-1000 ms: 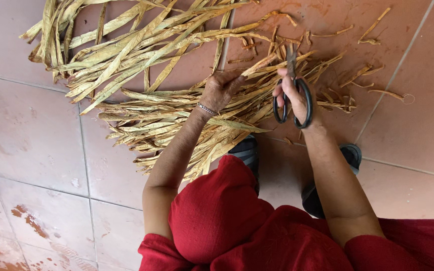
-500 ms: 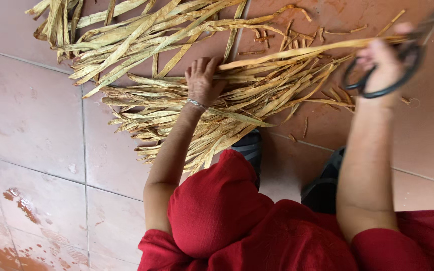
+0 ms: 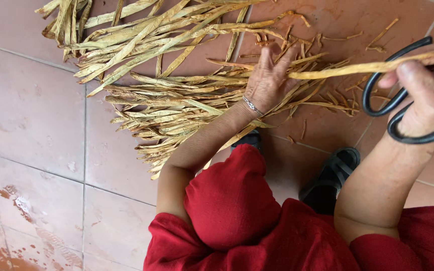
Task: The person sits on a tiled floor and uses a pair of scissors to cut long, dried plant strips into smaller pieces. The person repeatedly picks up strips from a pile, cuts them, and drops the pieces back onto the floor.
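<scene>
Gripping scissors (image 3: 413, 100) (right hand (image 3: 428, 100)), left hand (image 3: 267, 80) flat — dried leaves (image 3: 177, 108)

A long, dry, yellowish leaf strip (image 3: 372, 66) is held nearly level beside black-handled scissors (image 3: 410, 108) (blades out of view, perhaps open), above a fanned pile of strips (image 3: 177, 108).

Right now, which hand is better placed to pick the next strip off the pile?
Left. The left hand lies flat on the pile of dry strips, fingers spread and free. The right hand is off to the side, its grip taken up by the scissors and one long strip.
</scene>
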